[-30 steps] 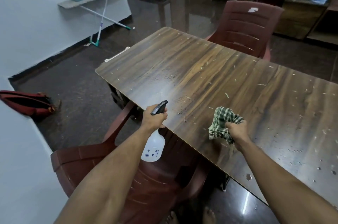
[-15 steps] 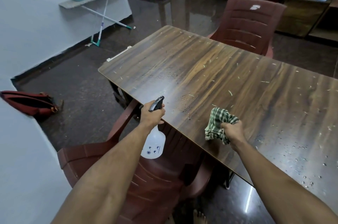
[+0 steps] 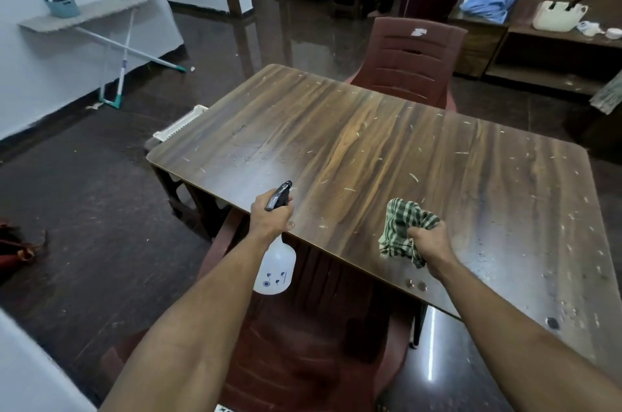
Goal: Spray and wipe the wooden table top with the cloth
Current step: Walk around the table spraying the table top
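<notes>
Gripping spray bottle (image 3: 276, 268) in left hand (image 3: 271, 221), nozzle aiming ahead across desk (image 3: 353, 142). Bunching checked cloth (image 3: 402, 231) in fisted right hand (image 3: 425, 245), resting on near edge. Littered desk stretching forward and rightward; right hand nearer for wiping.

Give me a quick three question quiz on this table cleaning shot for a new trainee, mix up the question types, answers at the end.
1. True or false: the checked cloth is spread flat over the middle of the wooden table top.
2. Which hand holds the spray bottle? A) left hand B) right hand C) neither
3. Fill in: the bottle's white body hangs below the table's near ____, over a red-brown chair.

Key
1. False: it is bunched in the right hand, at the table's near side.
2. A: its grip closes around the bottle's neck, the black nozzle pointing out over the table.
3. edge
</notes>
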